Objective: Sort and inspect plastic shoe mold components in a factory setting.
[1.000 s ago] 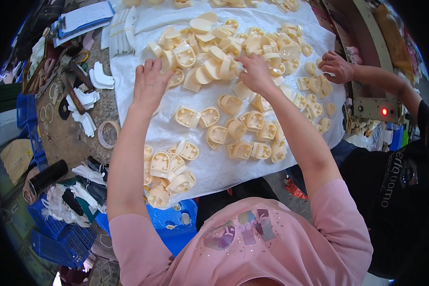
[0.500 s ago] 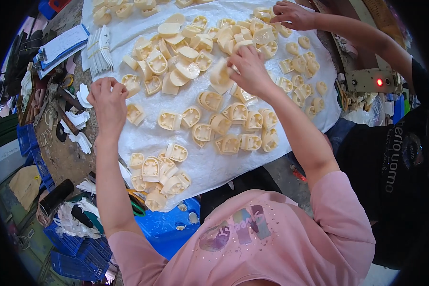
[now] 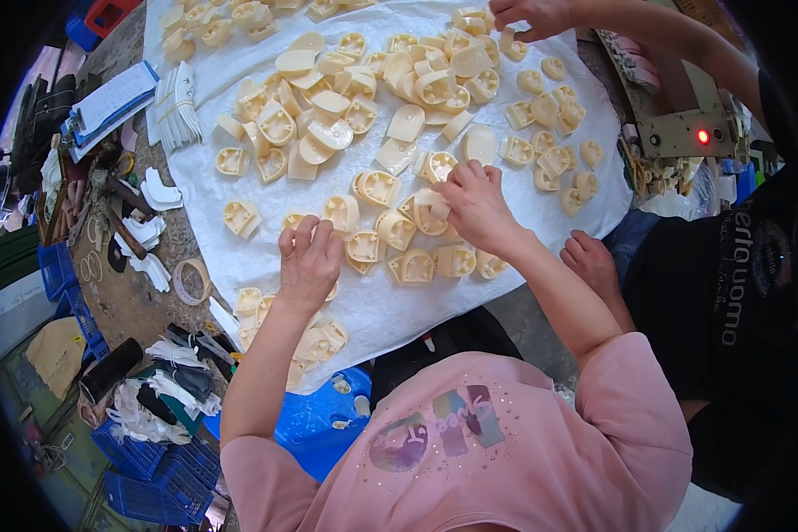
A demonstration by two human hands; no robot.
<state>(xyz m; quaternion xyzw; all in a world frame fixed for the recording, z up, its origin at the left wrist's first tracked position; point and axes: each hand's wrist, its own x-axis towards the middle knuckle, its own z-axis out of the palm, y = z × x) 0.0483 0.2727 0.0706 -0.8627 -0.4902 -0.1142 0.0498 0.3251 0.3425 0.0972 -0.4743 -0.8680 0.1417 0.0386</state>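
Centrally: your left hand (image 3: 309, 266), fingers curled down at one cream plastic piece (image 3: 293, 217); your right hand (image 3: 479, 206), fingers bent against a second cream piece (image 3: 428, 206). Whether either set truly grips, I cannot tell, contact being partly hidden. Both pieces: over the white sheet (image 3: 386, 315), nearer you than the heap of similar parts (image 3: 331, 133).

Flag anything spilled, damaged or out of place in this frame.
Nothing looks clearly damaged. At lower left, a crumpled white heap, perhaps cloth, lies tangled beside blue plastic crates, untidy against the neatly stacked white strips. One hollow cream plastic part sits apart from the others, left of the left hand.
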